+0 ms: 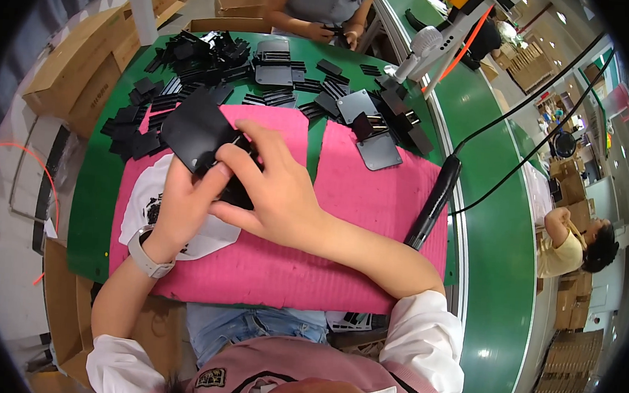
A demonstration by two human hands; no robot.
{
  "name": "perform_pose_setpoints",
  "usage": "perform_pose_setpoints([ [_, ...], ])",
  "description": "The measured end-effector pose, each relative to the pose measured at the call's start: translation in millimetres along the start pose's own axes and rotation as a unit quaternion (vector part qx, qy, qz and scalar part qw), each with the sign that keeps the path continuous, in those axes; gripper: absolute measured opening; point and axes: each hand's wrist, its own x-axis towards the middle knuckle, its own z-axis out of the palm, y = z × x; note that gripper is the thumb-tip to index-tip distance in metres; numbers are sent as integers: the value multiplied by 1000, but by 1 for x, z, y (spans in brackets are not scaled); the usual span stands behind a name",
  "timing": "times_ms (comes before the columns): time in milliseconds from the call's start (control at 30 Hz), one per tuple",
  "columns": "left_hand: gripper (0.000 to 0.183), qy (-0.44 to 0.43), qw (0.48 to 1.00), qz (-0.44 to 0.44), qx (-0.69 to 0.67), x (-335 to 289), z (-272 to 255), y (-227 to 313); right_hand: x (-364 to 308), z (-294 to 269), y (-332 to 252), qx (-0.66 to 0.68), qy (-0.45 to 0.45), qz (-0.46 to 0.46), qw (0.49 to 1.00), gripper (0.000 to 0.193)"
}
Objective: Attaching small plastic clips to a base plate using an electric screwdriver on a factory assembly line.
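Head view, one moment, items as seen:

1. Left hand (184,206), centre-left of frame: fingers curled up around the lower edge of a flat black plastic plate with rounded corners (196,133), holding it tilted above the mat. Grey wristwatch (145,254) on the wrist.
2. Right hand (272,187), centre: fingers closed over the plate's right-hand edge and over a small black part under it; that part mostly hidden, shape can't be told. Both hands touching each other at the plate.
3. Pink ribbed foam mat (370,221), centre, two pcs side by side w/ a narrow gap between; lies on green work table (94,205).
4. White round sheet w/ dark print (141,200), lower left of mat, partly under left hand.
5. Heap of small black plastic parts (193,56), upper left, spread across the table to upper centre; some ribbed, some flat.
6. Grey flat plates w/ rounded corners (378,151), approx. three, upper centre-right, one overlapping the mat's top edge.
7. Black cylindrical hand tool w/ black cable (433,204), right edge of mat, lying lengthwise.
8. Small white desk fan (424,45), upper right.
9. Green conveyor belt (499,244), right side of frame.
10. Brown cardboard boxes (85,67), upper left beside table.
11. Second person in grey top (319,2), top centre, hands on a small black part.
12. Third person in yellow top (563,248), far right.
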Motion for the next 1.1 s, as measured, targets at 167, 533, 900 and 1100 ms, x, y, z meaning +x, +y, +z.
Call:
perform_pose_setpoints([
  [167,32,142,985,-57,-80,11,-41,-6,29,3,45,177,-87,165,966,30],
  [533,33,145,982,-62,-101,11,-59,-7,97,92,170,-364,4,-1,931,25],
  [900,32,192,968,-104,-121,11,-48,1,88,46,162,373,166,382,829,23],
  [1100,36,172,969,-130,-125,8,-52,0,81,36,176,563,209,417,683,21],
])
